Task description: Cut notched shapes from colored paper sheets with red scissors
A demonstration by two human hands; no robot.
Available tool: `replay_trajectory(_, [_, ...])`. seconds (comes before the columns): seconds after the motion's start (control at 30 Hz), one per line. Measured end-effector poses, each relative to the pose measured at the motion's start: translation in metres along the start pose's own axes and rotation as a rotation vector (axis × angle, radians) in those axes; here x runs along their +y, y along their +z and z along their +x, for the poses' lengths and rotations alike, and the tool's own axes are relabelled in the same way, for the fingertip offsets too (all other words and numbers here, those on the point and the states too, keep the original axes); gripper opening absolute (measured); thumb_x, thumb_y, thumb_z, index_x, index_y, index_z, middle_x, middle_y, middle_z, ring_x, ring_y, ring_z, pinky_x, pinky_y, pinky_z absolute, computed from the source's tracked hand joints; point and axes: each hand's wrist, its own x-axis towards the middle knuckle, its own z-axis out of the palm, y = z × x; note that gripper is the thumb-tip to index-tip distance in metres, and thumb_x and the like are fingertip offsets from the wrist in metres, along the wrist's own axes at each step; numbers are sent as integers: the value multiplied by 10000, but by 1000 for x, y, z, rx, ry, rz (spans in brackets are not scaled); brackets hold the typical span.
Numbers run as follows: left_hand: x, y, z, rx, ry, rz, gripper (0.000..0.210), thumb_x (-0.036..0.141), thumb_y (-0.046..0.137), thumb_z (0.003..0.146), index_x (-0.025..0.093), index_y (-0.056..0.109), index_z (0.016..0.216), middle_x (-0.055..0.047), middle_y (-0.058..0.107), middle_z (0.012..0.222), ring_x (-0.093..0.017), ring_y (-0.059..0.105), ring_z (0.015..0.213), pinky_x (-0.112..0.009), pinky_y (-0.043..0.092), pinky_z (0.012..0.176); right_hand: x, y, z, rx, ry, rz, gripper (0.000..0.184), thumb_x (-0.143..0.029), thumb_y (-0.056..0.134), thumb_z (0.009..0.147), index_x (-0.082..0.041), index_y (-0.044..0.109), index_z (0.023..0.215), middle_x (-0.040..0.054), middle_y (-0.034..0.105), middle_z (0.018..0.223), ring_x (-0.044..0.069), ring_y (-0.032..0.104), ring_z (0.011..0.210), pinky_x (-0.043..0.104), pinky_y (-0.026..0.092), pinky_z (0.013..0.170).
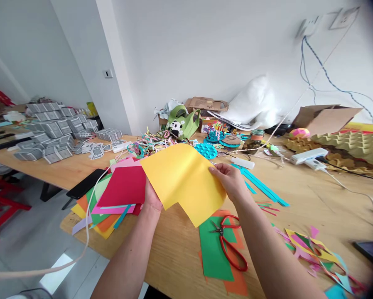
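Note:
A sheet of yellow paper (pixel 186 174) is held up above the table between my two hands, with a soft crease down its middle and a notch in its lower edge. My left hand (pixel 153 197) grips its left side from behind, so most of the fingers are hidden. At the right edge, my right hand (pixel 228 178) pinches the sheet between thumb and fingers. Red-handled scissors (pixel 231 245) lie slightly spread on green paper (pixel 213 257), below the sheet. Left of my left hand is a pile of coloured paper with a red sheet (pixel 122 187) on top.
A black phone (pixel 86 183) lies by the table's left edge, with a white cable (pixel 88 224) hanging nearby. Paper scraps (pixel 314 249) and blue strips (pixel 264 187) lie to the right. Behind are a green bag (pixel 183 122), egg trays (pixel 351 145) and a power strip (pixel 307 155).

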Motion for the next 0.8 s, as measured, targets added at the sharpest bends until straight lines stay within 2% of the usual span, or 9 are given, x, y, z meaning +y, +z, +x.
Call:
replay_trajectory(0.07, [3,0,1,33,13,-20,639,646,449,766,171,570,1176,-114,614,1185,-313,504,1164,-453,397,969,-1,-5,1,5,-5,8,296,-445,707,625,-193,581,714,32,680,682,183,629,569,272,476,505])
replay_trajectory(0.1, [4,0,2,58,5,-11,646,638,464,762,156,568,1180,-125,623,1173,-314,506,1166,-453,391,978,-2,-7,2,2,-8,-1,299,-443,710,623,-192,581,723,32,682,687,184,630,574,274,476,509])
replay_trajectory(0.17, [6,-2,3,119,-42,42,504,464,542,800,132,564,1179,-135,649,1127,-294,543,1132,-446,385,994,-6,-13,2,-44,-3,-32,305,-429,723,619,-191,584,748,25,684,689,182,634,584,267,470,511])
replay_trajectory(0.27, [6,-2,2,190,-79,132,360,170,565,797,133,574,1155,-112,688,1043,-264,606,1046,-448,383,1005,-14,-23,1,-236,37,-78,312,-421,727,637,-179,608,795,33,703,740,193,655,651,264,478,540])
replay_trajectory(0.33, [6,0,-1,175,-101,163,342,146,557,796,136,584,1137,-104,692,1034,-266,619,1020,-463,385,1003,-19,-29,1,-331,47,-61,318,-413,728,653,-173,626,835,46,716,801,209,670,736,281,503,611])
replay_trajectory(0.4, [5,2,-3,144,-130,187,323,160,553,803,130,591,1122,-109,686,1052,-273,623,1011,-475,384,1002,-22,-32,2,-370,49,16,336,-373,752,642,-179,630,887,45,723,835,219,677,788,306,522,685])
replay_trajectory(0.53, [4,2,-8,98,-187,210,341,179,546,809,124,579,1144,-123,677,1069,-282,597,1057,-478,357,1021,-27,-32,1,-451,70,154,366,-268,780,611,-186,632,936,50,731,875,234,689,794,352,546,735])
replay_trajectory(0.8, [7,-4,-8,34,-191,203,276,217,540,811,135,630,1058,-111,688,1047,-280,555,1120,-450,349,1030,-41,-26,-12,-474,39,108,446,-139,723,614,-188,616,1045,58,710,990,269,689,809,422,558,737])
